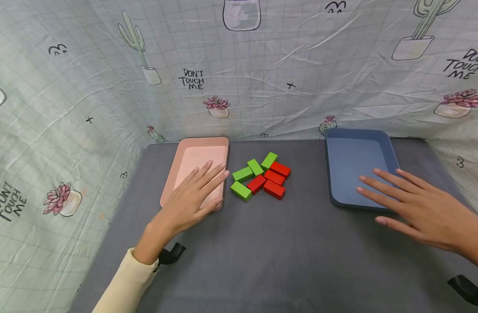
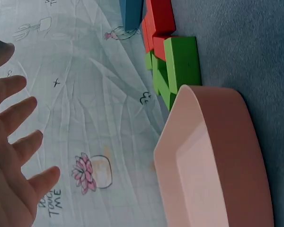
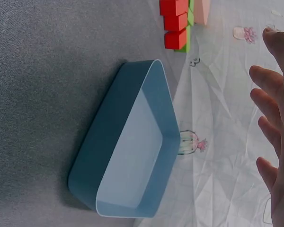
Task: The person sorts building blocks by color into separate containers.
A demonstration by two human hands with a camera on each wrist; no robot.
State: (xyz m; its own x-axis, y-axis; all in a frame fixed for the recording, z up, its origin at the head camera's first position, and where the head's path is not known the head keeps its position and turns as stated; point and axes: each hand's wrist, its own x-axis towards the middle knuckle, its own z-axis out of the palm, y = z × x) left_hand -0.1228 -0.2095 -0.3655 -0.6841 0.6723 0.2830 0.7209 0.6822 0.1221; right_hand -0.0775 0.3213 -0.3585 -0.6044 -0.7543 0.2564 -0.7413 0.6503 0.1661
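My left hand [image 1: 195,198] hovers over the front part of a pink tray [image 1: 188,150], fingers spread and holding nothing. Over the front right corner of a blue tray [image 1: 356,161] is my right hand [image 1: 419,206], also with fingers straight and apart. Both trays show bare insides where the hands do not cover them. Between them lies a loose cluster of several green blocks [image 1: 243,174] on the left and back, and several red blocks [image 1: 274,189] on the right. In the left wrist view, a green block [image 2: 182,66] appears just beyond the pink tray's corner.
A dark grey cloth [image 1: 285,261] covers the table. Behind it and along the sides hangs a pale curtain [image 1: 254,78] printed with cacti and lettering. Black straps [image 1: 172,253] are at the wrists. The blue tray's back edge stands close to the curtain.
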